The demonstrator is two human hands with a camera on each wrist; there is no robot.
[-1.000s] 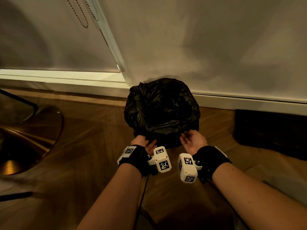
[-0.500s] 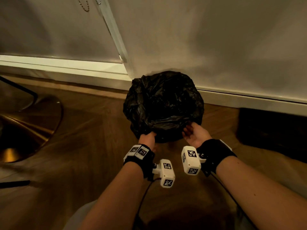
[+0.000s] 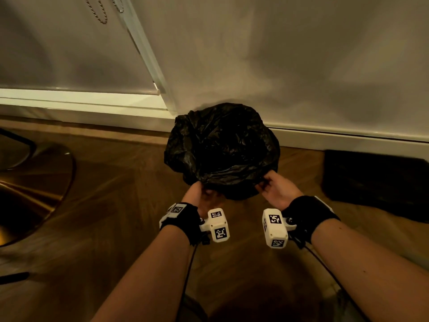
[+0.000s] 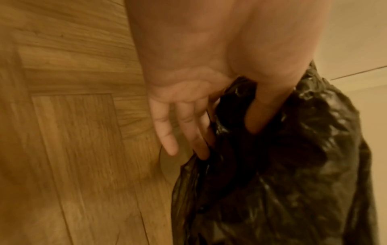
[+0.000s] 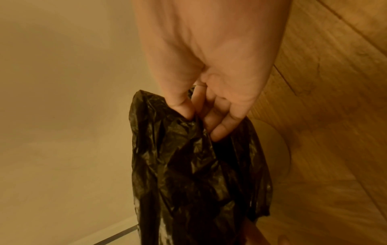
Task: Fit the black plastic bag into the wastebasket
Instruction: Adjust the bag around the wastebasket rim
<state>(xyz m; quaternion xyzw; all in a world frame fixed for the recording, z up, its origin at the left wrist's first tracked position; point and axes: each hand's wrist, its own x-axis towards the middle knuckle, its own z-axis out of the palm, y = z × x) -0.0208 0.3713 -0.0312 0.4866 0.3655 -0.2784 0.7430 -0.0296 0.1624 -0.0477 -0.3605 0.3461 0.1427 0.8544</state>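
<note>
Two hands: both hold the near edge of the black plastic bag (image 3: 220,149).
Left hand (image 3: 197,196): the thumb (image 4: 261,116) presses into the bag and the hand pinches the edge, but the outer fingers (image 4: 167,132) stick out straight beside it.
Right hand (image 3: 276,189): the thumb and fingers (image 5: 222,126) pinch a fold of the bag's edge.
Where the bag is: it sits over the wastebasket (image 5: 280,145) by the wall (image 3: 301,54), on the wood floor (image 3: 116,205). Only a pale bit of the basket shows low down beside the bag.
How the bag feels, I think: very light, thin, soft and crinkly. It looks shiny, so it may slip out of the fingers. A hard tug could rip it.
Where to hold: at the open edge, with a pinch on each side, so the edge can be pulled down over the rim.
How far along: the far side looks covered. The near side looks loose.
</note>
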